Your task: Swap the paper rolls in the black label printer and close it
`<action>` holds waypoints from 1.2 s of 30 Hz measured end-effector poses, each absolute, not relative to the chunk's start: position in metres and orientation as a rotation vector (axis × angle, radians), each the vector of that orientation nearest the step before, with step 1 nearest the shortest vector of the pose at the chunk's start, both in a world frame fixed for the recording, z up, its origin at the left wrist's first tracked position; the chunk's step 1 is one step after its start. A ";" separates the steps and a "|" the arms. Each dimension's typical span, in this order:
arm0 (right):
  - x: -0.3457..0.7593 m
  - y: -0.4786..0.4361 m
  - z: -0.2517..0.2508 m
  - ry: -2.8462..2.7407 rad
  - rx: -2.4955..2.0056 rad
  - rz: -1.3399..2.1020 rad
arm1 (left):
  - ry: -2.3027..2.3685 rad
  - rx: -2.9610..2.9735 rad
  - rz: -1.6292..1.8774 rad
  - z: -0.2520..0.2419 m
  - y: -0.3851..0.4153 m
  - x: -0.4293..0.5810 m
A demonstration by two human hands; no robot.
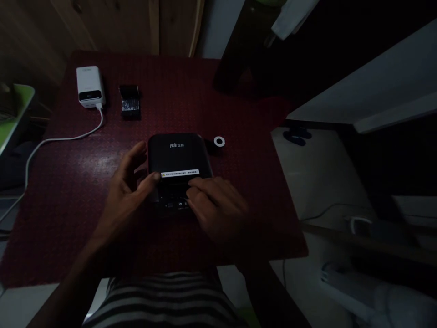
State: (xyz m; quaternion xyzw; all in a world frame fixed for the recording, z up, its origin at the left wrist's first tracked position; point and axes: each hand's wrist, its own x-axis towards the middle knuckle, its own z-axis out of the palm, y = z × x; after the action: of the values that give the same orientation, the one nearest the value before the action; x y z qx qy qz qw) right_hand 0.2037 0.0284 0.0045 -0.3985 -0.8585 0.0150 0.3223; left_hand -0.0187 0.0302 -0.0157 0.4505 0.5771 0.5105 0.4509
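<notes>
The table (75, 191) fills most of the view, its dark red top finely patterned, with rounded corners and a pale sheen on the left. A wood panel (112, 27) stands behind it, brown and knotted. The room is dim, and much of the right side sinks into shadow. Pale floor (307, 177) shows beyond the table's right edge. Striped cloth (164, 300) lies below the near edge, over the person's lap.

The black box (177, 155) sits near the middle of the table. The left hand (126, 187) is at its left side, thumb and fingers apart, the thumb tip by the label. The right hand (218, 202) is at the front, fingers bent; I cannot tell whether they grip anything. Dark slippers (297, 135) lie on the floor.

A white power bank (89, 84) rests near the far left corner, a white cord (64, 139) running from it over the left edge. Beside it is a small dark case (130, 107). A white label (180, 174) crosses the box's front; a white ring (219, 141) shows just right of the box.
</notes>
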 end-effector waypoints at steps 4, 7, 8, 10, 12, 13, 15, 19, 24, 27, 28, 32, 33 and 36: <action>0.205 0.029 0.005 -2.241 -1.040 0.112 | 1.371 1.074 1.222 -0.022 0.023 -0.016; 0.205 0.031 0.006 -2.235 -1.022 0.178 | 1.369 1.076 1.214 -0.022 0.024 -0.016; 0.205 0.031 0.006 -2.231 -1.017 0.201 | 1.370 1.080 1.206 -0.021 0.024 -0.016; 0.205 0.031 0.005 -2.233 -1.016 0.236 | 1.368 1.095 1.191 -0.019 0.024 -0.016; 0.205 0.030 0.004 -2.245 -1.030 0.223 | 1.365 1.102 1.177 -0.017 0.023 -0.015; 0.205 0.030 0.005 -2.258 -1.046 0.198 | 1.364 1.099 1.173 -0.016 0.022 -0.015; 0.206 0.029 0.007 -2.291 -1.081 0.115 | 1.365 1.080 1.164 -0.015 0.021 -0.013; 0.210 0.027 0.014 -2.353 -1.103 0.034 | 1.352 1.050 1.172 -0.016 0.021 -0.011; 0.219 0.022 0.017 -2.246 -1.059 0.147 | 1.356 0.957 1.205 -0.021 0.017 -0.011; 0.225 0.017 0.008 -2.108 -1.149 0.248 | 1.373 0.892 1.204 -0.025 0.004 -0.014; 0.227 0.015 0.003 -2.037 -1.204 0.274 | 1.373 0.880 1.199 -0.026 -0.001 -0.015; 0.225 0.007 -0.023 -1.713 -1.453 0.463 | 1.390 0.863 1.178 -0.028 -0.012 -0.017; 0.224 0.005 -0.030 -1.658 -1.485 0.537 | 1.404 0.863 1.183 -0.027 -0.012 -0.016; 0.217 0.000 -0.046 -1.585 -1.497 0.672 | 1.442 0.893 1.206 -0.021 -0.009 -0.011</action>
State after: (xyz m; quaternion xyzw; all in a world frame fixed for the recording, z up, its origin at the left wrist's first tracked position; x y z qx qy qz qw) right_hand 0.2172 -0.0004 -0.0459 -0.5965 -0.6314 0.2677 0.4170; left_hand -0.0110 -0.0089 -0.0214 0.3703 0.5979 0.4997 0.5057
